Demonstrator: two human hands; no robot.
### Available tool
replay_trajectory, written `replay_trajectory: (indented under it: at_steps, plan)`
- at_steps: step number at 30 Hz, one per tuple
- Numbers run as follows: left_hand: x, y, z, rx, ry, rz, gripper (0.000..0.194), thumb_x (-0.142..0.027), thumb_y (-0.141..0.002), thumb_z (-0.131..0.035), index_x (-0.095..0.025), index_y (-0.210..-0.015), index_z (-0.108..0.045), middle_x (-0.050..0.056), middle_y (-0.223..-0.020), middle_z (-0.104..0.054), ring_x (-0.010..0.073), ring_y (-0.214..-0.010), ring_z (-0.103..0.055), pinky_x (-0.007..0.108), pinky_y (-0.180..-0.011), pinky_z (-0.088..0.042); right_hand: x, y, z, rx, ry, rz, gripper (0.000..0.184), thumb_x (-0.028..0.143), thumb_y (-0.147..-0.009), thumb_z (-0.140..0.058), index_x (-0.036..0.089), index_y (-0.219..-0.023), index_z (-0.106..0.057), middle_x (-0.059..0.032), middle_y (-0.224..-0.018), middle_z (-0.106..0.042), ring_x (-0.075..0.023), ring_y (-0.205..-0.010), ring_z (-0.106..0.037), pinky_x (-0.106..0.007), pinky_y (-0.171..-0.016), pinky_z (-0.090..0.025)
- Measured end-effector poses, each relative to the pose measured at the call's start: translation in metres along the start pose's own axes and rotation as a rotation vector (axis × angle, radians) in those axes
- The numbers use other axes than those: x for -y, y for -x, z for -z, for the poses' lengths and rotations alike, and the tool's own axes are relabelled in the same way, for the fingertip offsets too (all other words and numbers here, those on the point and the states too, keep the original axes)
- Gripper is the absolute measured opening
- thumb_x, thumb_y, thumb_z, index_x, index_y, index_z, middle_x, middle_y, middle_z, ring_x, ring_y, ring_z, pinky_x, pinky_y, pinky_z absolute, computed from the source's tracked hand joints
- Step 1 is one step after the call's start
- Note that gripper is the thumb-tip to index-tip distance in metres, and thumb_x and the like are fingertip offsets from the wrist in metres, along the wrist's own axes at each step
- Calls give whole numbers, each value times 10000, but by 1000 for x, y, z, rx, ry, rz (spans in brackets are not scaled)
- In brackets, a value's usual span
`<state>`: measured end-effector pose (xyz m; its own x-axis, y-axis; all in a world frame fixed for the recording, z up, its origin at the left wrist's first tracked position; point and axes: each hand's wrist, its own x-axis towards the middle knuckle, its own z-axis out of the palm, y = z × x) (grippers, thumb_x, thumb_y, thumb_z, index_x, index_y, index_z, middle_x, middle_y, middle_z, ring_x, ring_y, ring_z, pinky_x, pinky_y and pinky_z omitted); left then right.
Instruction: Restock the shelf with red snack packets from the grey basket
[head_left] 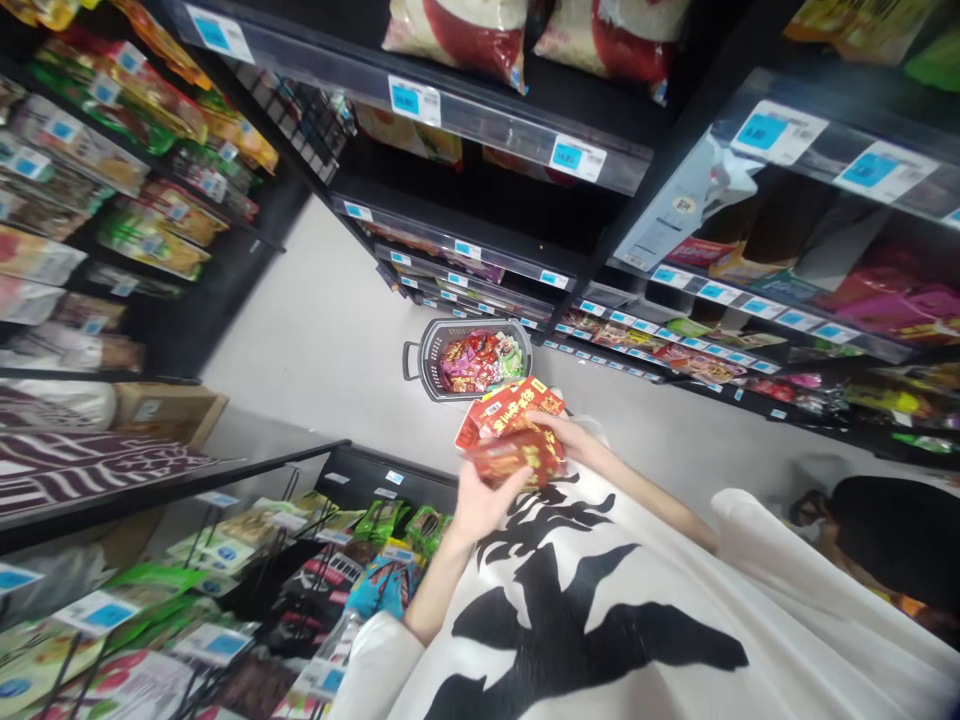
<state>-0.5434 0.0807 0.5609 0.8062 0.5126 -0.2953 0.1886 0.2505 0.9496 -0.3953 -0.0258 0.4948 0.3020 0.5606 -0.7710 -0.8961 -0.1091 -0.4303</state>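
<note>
My left hand [484, 505] is closed around a dark red packet [510, 458], somewhat blurred, with its thumb across the front. My right hand [555, 428] grips bright red packets [517, 402] with yellow lettering, fanned out just beyond the left hand's packet; how many overlap there I cannot tell. Some of the right fingers are hidden behind the packaging. Both hands are in front of my white shirt with a black print. Past them on the floor stands a grey shopping basket [433, 385], holding several red, pink and green packets [480, 360].
Black shop shelves [495, 225] with blue-and-white price tags rise beyond the basket and to the right. Hanging snack bags [386, 580] fill a rack at lower left. A cardboard box [169, 412] stands at left. At far right is another person's dark-covered head [896, 530].
</note>
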Motion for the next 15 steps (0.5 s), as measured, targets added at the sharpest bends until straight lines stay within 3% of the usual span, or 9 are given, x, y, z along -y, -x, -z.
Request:
replay_trajectory:
  at_steps: [3, 6, 10, 15]
  plan:
    - [-10, -5, 6, -268, 301, 201, 487, -415, -729, -921, -186, -1093, -693, 105, -1101, -805, 262, -941, -790, 401, -874, -641, 0, 0, 1, 19, -73, 11, 508, 198, -696, -891, 188, -1162, -689, -90, -1012, -825, -300, -961, -805, -435, -889, -679]
    - [-13, -14, 19, -361, 330, 216, 663, -390, -649, -974, -210, -1178, -617, 103, -1163, -790, 260, -981, -787, 393, -884, -641, 1, 0, 1, 26, -69, 18, 503, 192, -717, -882, 176, -1181, -691, -105, -1087, -823, -302, -980, -805, -446, -917, -677]
    - [-13, -20, 46, -264, 137, 170, 829, -374, -626, -986, -217, -1311, -546, 123, -1259, -756, 300, -1108, -761, 432, -960, -624, 2, -2, 2, 2, -36, 26, 501, 221, -716, -896, 196, -1176, -699, -100, -1112, -820, -312, -954, -806, -484, -932, -681]
    - [-32, -29, 79, -12, -66, 181, 760, -388, -695, -950, -180, -1322, -574, 137, -1289, -741, 335, -1165, -734, 468, -990, -610, 2, -5, 0, 7, 2, 45, 460, 213, -726, -895, 214, -1149, -713, -86, -1094, -821, -317, -979, -800, -498, -936, -676]
